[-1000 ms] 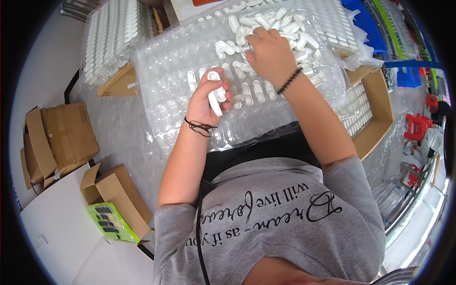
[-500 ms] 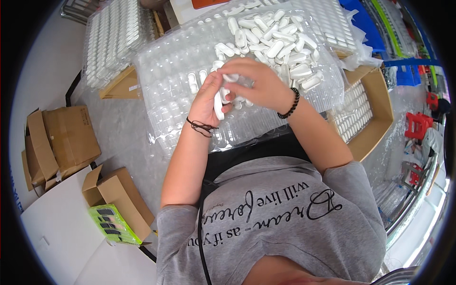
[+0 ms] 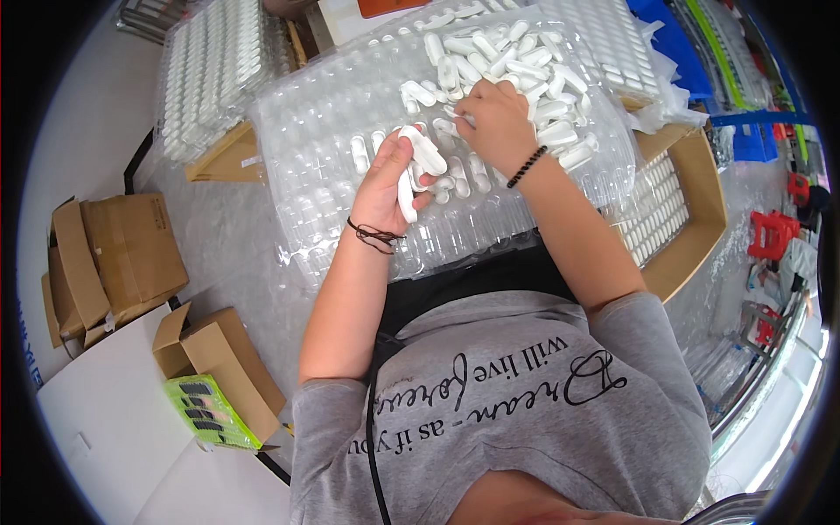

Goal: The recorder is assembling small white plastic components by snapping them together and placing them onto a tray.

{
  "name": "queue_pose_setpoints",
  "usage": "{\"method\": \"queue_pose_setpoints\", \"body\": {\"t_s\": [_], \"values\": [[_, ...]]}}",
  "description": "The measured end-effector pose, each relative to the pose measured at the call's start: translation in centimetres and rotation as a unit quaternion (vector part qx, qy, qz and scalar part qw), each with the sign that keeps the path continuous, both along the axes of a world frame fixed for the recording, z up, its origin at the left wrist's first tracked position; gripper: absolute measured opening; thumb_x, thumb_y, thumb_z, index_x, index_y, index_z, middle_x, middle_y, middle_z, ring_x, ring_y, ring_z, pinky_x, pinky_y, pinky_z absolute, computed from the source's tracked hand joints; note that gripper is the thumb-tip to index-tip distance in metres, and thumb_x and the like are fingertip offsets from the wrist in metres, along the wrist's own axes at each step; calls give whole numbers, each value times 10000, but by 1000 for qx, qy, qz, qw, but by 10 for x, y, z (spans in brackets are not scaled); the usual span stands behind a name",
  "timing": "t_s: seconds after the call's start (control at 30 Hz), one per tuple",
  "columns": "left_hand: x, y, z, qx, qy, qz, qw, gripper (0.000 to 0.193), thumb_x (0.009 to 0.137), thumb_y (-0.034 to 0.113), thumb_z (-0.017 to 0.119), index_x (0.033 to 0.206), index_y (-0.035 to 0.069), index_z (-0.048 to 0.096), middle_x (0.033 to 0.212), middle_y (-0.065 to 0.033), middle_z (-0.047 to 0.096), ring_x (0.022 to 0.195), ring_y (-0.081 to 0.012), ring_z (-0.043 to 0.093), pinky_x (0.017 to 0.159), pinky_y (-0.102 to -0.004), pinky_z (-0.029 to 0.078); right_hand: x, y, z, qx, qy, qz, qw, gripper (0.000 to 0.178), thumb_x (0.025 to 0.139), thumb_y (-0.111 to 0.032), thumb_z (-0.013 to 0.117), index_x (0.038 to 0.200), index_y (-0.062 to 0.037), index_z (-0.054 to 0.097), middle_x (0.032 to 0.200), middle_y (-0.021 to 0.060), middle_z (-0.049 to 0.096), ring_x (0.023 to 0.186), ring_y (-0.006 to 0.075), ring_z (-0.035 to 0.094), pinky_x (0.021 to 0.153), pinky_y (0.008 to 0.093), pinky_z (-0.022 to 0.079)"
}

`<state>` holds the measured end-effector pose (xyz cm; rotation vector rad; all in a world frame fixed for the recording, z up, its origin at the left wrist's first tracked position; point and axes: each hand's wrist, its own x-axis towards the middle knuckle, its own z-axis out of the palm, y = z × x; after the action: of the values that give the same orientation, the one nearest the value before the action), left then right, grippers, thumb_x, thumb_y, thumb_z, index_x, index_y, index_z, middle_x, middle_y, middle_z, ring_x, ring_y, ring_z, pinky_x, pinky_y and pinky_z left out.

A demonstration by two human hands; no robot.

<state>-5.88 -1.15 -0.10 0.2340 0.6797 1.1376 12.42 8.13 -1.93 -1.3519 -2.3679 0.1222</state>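
Several white, elongated oval plastic pieces point(image 3: 424, 156) are stacked in my left hand point(image 3: 385, 182), which is closed around them above the tray. My right hand point(image 3: 497, 127) is at the near left edge of a loose pile of the same white pieces point(image 3: 525, 66). Its fingers are bent and pinch at a white piece, mostly hidden by the fingertips. Under both hands lies a clear plastic tray point(image 3: 302, 109) with moulded pockets. A few white pieces point(image 3: 360, 154) sit upright in a row of pockets left of my left hand, and others point(image 3: 478, 173) lie between the hands.
Stacked trays full of white pieces point(image 3: 210, 74) stand at the far left, with more trays point(image 3: 612, 44) at the far right. An open carton point(image 3: 691, 236) holding filled trays is by my right elbow. Cardboard boxes point(image 3: 131, 254) stand at the left. Red stools point(image 3: 772, 233) are farther right.
My right hand has moved away from my left hand, right and up to the pile. My left hand keeps its place, and the white pieces in it now show more fully.
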Motion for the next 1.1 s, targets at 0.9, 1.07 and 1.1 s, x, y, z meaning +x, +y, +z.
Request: {"method": "queue_pose_setpoints", "body": {"t_s": [0.9, 1.07, 1.1], "values": [[6, 2, -3, 16, 49, 3, 999, 341, 960, 278, 579, 1246, 126, 471, 917, -68, 613, 657, -133, 590, 434, -246, 462, -3, -50, 31, -372, 483, 80, 789, 171, 858, -34, 638, 1023, -49, 680, 943, 0, 639, 772, 67, 573, 671, 210, 459], [6, 1, -3, 12, 63, -14, 998, 356, 956, 280, 586, 1258, 145, 455, 942, -70, 608, 669, -144, 591, 444, -252, 466, -7, -52, 30, -331, 450, 107, 823, 137, 859, -34, 645, 983, -66, 694, 940, -8, 623, 736, 58, 537, 642, 213, 436], [7, 0, -2, 5, 72, -12, 997, 353, 951, 279, 594, 1250, 148, 460, 940, -69, 608, 672, -145, 590, 442, -254, 466, -9, -52, 30, -318, 449, 110, 828, 132, 863, -35, 643, 985, -57, 688, 943, 4, 614, 732, 66, 533, 645, 218, 440]]}}
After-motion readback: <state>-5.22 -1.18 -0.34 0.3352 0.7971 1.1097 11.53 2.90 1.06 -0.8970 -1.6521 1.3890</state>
